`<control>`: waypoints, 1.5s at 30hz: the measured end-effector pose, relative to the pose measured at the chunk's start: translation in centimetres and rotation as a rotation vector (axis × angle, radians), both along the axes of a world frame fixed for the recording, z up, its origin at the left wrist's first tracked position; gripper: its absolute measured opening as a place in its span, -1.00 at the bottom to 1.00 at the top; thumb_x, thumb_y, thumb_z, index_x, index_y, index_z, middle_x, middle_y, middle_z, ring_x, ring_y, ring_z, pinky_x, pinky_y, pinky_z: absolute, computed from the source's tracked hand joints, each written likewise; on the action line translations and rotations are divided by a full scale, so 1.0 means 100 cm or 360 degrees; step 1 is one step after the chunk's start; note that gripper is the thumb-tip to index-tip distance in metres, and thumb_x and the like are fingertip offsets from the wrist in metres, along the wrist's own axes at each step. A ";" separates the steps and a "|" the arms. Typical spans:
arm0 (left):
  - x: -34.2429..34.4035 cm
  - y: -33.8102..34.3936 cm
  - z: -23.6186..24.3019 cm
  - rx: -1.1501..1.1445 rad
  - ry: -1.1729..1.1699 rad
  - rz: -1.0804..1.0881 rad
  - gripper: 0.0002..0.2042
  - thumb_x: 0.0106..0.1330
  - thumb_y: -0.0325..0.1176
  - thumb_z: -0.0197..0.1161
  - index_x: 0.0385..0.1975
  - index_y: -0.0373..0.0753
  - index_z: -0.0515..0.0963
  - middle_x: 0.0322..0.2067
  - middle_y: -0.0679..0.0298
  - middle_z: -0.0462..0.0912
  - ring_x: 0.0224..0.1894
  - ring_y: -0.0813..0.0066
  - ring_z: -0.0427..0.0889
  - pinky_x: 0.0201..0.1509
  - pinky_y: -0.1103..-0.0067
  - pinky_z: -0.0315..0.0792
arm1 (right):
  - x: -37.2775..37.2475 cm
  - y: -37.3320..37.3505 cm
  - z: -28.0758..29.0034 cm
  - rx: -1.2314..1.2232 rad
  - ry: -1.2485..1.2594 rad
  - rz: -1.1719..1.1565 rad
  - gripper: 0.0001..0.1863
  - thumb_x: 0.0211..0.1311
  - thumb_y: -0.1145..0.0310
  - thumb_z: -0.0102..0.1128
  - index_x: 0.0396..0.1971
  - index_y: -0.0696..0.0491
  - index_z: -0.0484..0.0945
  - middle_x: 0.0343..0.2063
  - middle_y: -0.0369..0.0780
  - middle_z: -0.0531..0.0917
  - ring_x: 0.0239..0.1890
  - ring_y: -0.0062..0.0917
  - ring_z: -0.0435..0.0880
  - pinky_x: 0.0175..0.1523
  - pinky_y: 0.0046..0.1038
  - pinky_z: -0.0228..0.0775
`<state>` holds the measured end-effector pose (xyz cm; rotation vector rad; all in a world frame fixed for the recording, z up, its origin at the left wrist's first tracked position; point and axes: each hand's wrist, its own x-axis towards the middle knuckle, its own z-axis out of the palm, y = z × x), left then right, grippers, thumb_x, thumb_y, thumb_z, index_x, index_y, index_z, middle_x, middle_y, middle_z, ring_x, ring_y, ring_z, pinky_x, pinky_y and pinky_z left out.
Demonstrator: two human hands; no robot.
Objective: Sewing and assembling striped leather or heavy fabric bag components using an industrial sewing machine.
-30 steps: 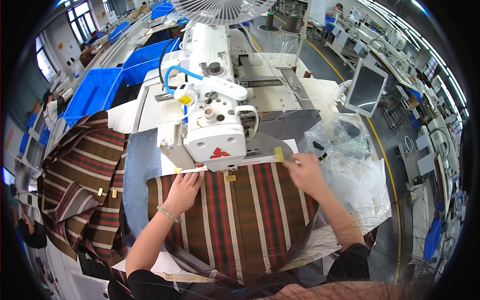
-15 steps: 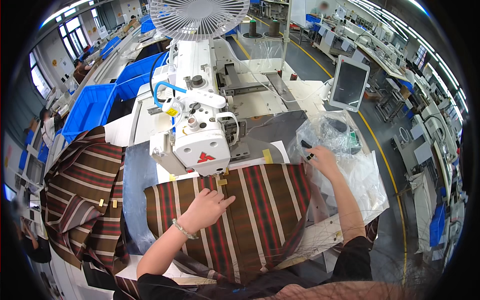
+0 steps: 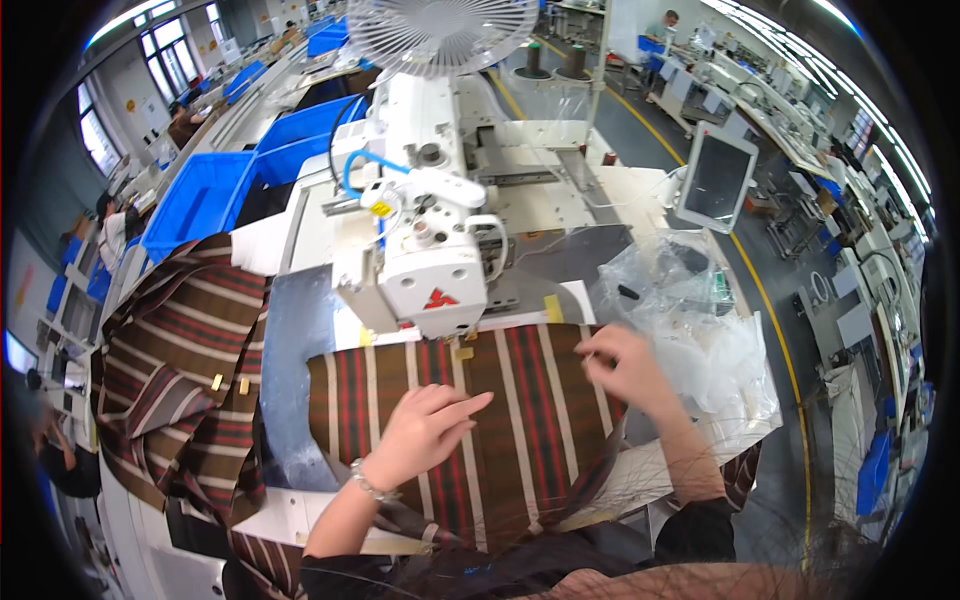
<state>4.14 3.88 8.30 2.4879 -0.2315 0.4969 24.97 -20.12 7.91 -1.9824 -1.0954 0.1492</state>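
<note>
A striped piece of cloth [image 3: 540,430] in brown, red and cream lies under the head of a white sewing machine [image 3: 430,280]. My left hand [image 3: 425,430], with a bracelet at the wrist, is over the middle of this cloth; its index finger points right, and it holds nothing. Above the cloth's upper right part, my right hand [image 3: 625,368] has loosely bent fingers, with nothing visible in them. Just beyond that hand, a small black tool [image 3: 627,292], its kind too small to tell, lies on clear plastic bags [image 3: 680,330]. A small yellow tab [image 3: 464,353] sits near the needle area.
More striped cloth [image 3: 180,350] is heaped at the left. Blue bins [image 3: 195,205] stand behind it. A screen [image 3: 717,178] rises at the right, and a white fan [image 3: 440,35] is above the machine. Other people work at distant tables.
My right hand has let go of the small black tool, now on the plastic, and moved left and nearer over the cloth. The whole view has shifted slightly; my left hand stays over the cloth.
</note>
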 end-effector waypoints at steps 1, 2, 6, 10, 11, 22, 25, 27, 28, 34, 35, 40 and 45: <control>0.001 -0.008 0.004 -0.0160 -0.0069 -0.0038 -0.51 -0.06 -0.55 0.39 -0.02 -0.14 0.59 -0.30 0.29 0.57 -0.28 0.35 0.53 -0.18 0.48 0.40 | -0.025 0.014 0.007 -0.0009 0.0023 0.0258 -0.82 -0.02 0.56 0.24 -0.34 0.14 0.65 -0.41 -0.22 0.61 -0.40 -0.54 0.61 -0.33 -0.54 0.43; -0.002 -0.013 0.003 -0.0209 -0.0055 -0.0045 -0.51 -0.05 -0.52 0.42 -0.01 -0.16 0.58 -0.28 0.29 0.56 -0.27 0.35 0.52 -0.20 0.50 0.41 | -0.049 0.025 0.012 -0.0050 0.0361 0.0444 -0.82 0.00 0.54 0.25 -0.32 0.13 0.66 -0.39 -0.24 0.61 -0.40 -0.58 0.60 -0.33 -0.55 0.42; -0.010 -0.027 -0.008 -0.0609 0.0019 -0.0114 -0.61 0.01 -0.44 0.43 -0.09 -0.19 0.61 -0.29 0.29 0.53 -0.25 0.38 0.51 -0.20 0.51 0.41 | -0.098 0.042 -0.012 0.0283 0.1427 0.0753 -0.82 0.14 0.55 0.19 -0.23 0.23 0.61 -0.34 -0.27 0.62 -0.33 -0.63 0.58 -0.19 -0.59 0.41; -0.027 -0.030 -0.014 -0.1036 0.0110 0.0005 -0.75 0.08 -0.45 0.41 -0.20 -0.23 0.65 -0.31 0.31 0.53 -0.25 0.48 0.51 -0.22 0.57 0.42 | -0.108 0.044 -0.026 0.0304 0.2054 0.0726 -0.81 0.18 0.60 0.16 -0.20 0.23 0.60 -0.31 -0.25 0.63 -0.32 -0.59 0.60 -0.21 -0.60 0.47; -0.030 -0.031 -0.014 -0.1104 0.0107 0.0030 -0.74 0.08 -0.46 0.41 -0.20 -0.23 0.65 -0.31 0.31 0.53 -0.26 0.49 0.52 -0.22 0.58 0.42 | -0.113 0.045 -0.023 0.0359 0.2196 0.0659 -0.82 0.18 0.58 0.17 -0.21 0.24 0.60 -0.32 -0.25 0.62 -0.33 -0.62 0.58 -0.21 -0.58 0.44; -0.041 -0.046 -0.004 -0.1134 -0.0056 0.0266 -0.76 0.05 -0.47 0.41 -0.24 -0.22 0.65 -0.38 0.29 0.55 -0.31 0.46 0.54 -0.24 0.57 0.41 | -0.138 0.038 -0.021 0.0593 0.2220 0.0473 -0.84 0.20 0.56 0.17 -0.23 0.27 0.60 -0.32 -0.21 0.62 -0.37 -0.61 0.55 -0.25 -0.57 0.42; -0.040 -0.048 -0.006 -0.0523 -0.0306 0.0315 -0.74 0.02 -0.46 0.42 -0.25 -0.20 0.64 -0.39 0.32 0.54 -0.34 0.44 0.51 -0.27 0.54 0.36 | -0.146 0.035 -0.018 0.0625 0.1851 0.0278 -0.83 0.16 0.60 0.20 -0.24 0.28 0.60 -0.35 -0.22 0.62 -0.37 -0.60 0.57 -0.26 -0.60 0.42; -0.040 -0.050 -0.002 -0.0194 -0.0351 0.0337 -0.70 -0.05 -0.55 0.38 -0.26 -0.16 0.64 -0.37 0.39 0.55 -0.33 0.46 0.53 -0.26 0.51 0.36 | -0.151 0.035 -0.014 0.0586 0.1300 0.0142 -0.85 0.10 0.65 0.21 -0.28 0.28 0.59 -0.37 -0.21 0.61 -0.38 -0.63 0.59 -0.31 -0.63 0.47; -0.041 -0.051 -0.003 -0.0196 -0.0351 0.0335 -0.70 -0.05 -0.55 0.38 -0.26 -0.16 0.64 -0.37 0.39 0.55 -0.33 0.46 0.53 -0.26 0.51 0.36 | -0.152 0.035 -0.011 0.0586 0.1299 0.0139 -0.85 0.10 0.65 0.21 -0.28 0.28 0.59 -0.37 -0.21 0.61 -0.38 -0.63 0.59 -0.31 -0.63 0.47; -0.044 -0.056 -0.002 0.0308 -0.0435 0.0351 -0.61 -0.08 -0.51 0.27 -0.15 -0.21 0.60 -0.33 0.42 0.52 -0.30 0.50 0.51 -0.23 0.52 0.31 | -0.158 0.034 0.003 0.0340 0.0715 -0.0001 -0.83 0.02 0.66 0.29 -0.32 0.26 0.62 -0.43 -0.26 0.61 -0.42 -0.73 0.53 -0.40 -0.72 0.30; -0.044 -0.057 -0.002 0.0370 -0.0454 0.0353 -0.62 -0.08 -0.50 0.25 -0.15 -0.23 0.59 -0.33 0.42 0.52 -0.31 0.50 0.51 -0.24 0.52 0.30 | -0.159 0.034 0.003 0.0361 0.0659 -0.0005 -0.82 0.01 0.66 0.31 -0.32 0.25 0.62 -0.43 -0.27 0.61 -0.42 -0.74 0.52 -0.41 -0.72 0.28; -0.041 -0.056 0.002 0.0536 -0.0612 0.0325 -0.66 -0.09 -0.44 0.24 -0.24 -0.35 0.59 -0.41 0.35 0.45 -0.41 0.52 0.44 -0.34 0.55 0.28 | -0.162 0.035 0.010 0.0393 0.0513 0.0005 -0.80 -0.01 0.64 0.35 -0.31 0.24 0.62 -0.44 -0.27 0.61 -0.45 -0.76 0.50 -0.43 -0.72 0.26; -0.039 -0.057 -0.002 0.0574 -0.0694 0.0406 -0.70 -0.09 -0.42 0.25 -0.28 -0.32 0.59 -0.43 0.36 0.45 -0.44 0.52 0.43 -0.35 0.55 0.27 | -0.164 0.034 0.004 0.0405 0.0679 -0.0020 -0.77 -0.03 0.66 0.37 -0.30 0.27 0.61 -0.43 -0.25 0.62 -0.42 -0.73 0.54 -0.38 -0.70 0.36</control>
